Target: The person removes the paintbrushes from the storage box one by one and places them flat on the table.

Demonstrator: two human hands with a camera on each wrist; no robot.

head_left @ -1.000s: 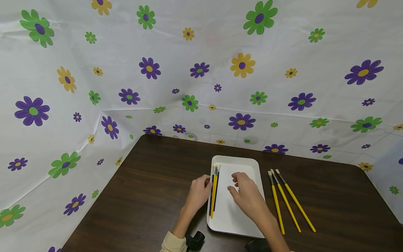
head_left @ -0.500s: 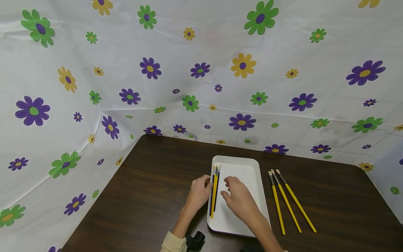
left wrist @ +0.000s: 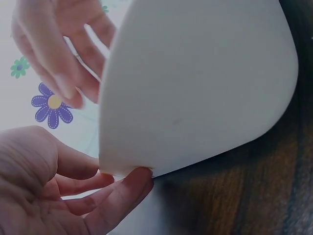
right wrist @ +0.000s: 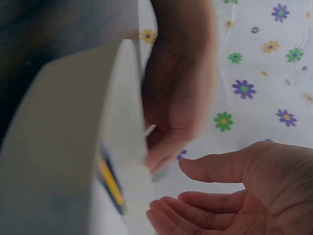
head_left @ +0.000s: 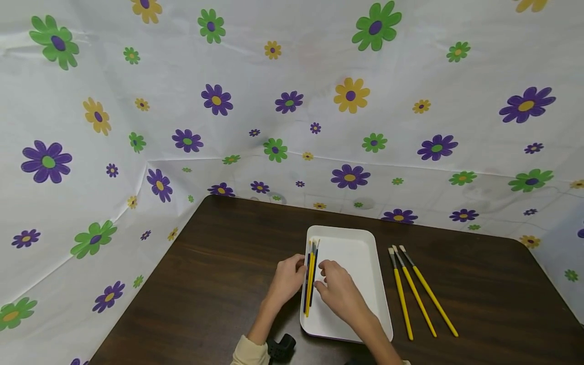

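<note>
A white rectangular tray (head_left: 353, 243) lies on the table, with several slim yellow and dark blue paintbrushes (head_left: 311, 276) lengthwise along its left side. My left hand (head_left: 287, 279) grips the tray's left rim; the left wrist view shows its thumb and fingers (left wrist: 134, 183) pinching the tray edge. Over the tray, just right of the brushes, hovers my right hand (head_left: 342, 294). Its thumb and fingers stand apart with nothing between them, as the right wrist view shows of the same hand (right wrist: 234, 196).
Three longer yellow paintbrushes (head_left: 415, 294) with pale flat bristles lie fanned on the dark wooden table (head_left: 228, 243), right of the tray. A white flower-patterned sheet (head_left: 274, 121) hangs behind the table and to its left.
My right hand has moved left across the tray, closer to the brushes in it. The left hand stays at the left rim, and the brushes have not moved.
</note>
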